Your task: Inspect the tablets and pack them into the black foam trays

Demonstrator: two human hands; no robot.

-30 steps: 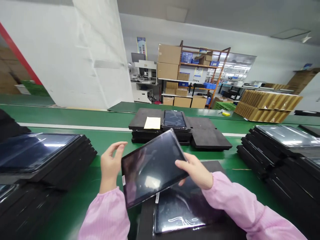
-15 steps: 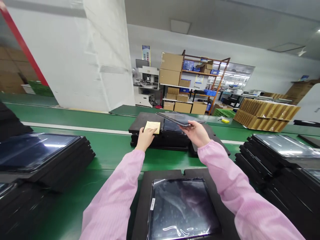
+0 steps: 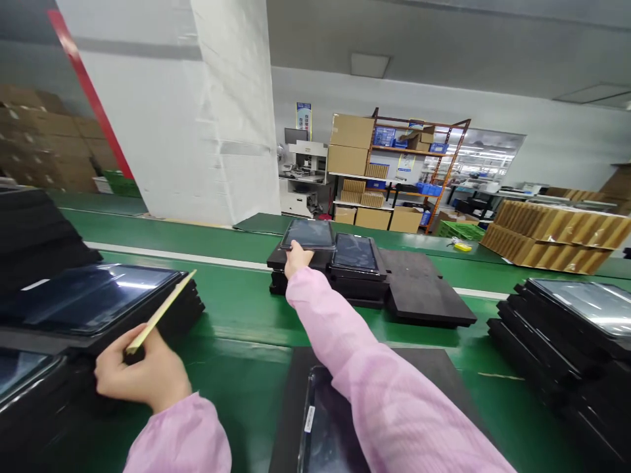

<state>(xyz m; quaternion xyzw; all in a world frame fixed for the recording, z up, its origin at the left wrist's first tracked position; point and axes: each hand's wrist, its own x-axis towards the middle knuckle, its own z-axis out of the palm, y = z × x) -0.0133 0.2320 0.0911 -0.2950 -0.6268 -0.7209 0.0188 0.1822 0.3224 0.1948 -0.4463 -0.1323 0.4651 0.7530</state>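
Observation:
My left hand (image 3: 142, 371) is at the lower left, its fingers closed on a thin yellow sheet (image 3: 165, 309) seen nearly edge-on. My right hand (image 3: 297, 258) reaches forward and grips the near edge of a dark screen panel (image 3: 309, 234) over a black foam stack. Beside it, a second panel (image 3: 353, 253) lies on black foam. Close to me, another panel (image 3: 328, 433) with a small white label rests on a foam sheet (image 3: 290, 407), partly hidden by my right sleeve.
Foam stacks bearing panels stand at the left (image 3: 98, 295) and right (image 3: 586, 309). A bare black foam piece (image 3: 426, 292) lies right of the middle stack on the green surface (image 3: 236, 315). Brown cardboard dividers (image 3: 557, 236) and a yellow object (image 3: 462, 247) are farther back.
The yellow sheet has come off the middle stack toward me in my left hand. My right hand has carried its panel leftward over the foam there. The view has shifted slightly.

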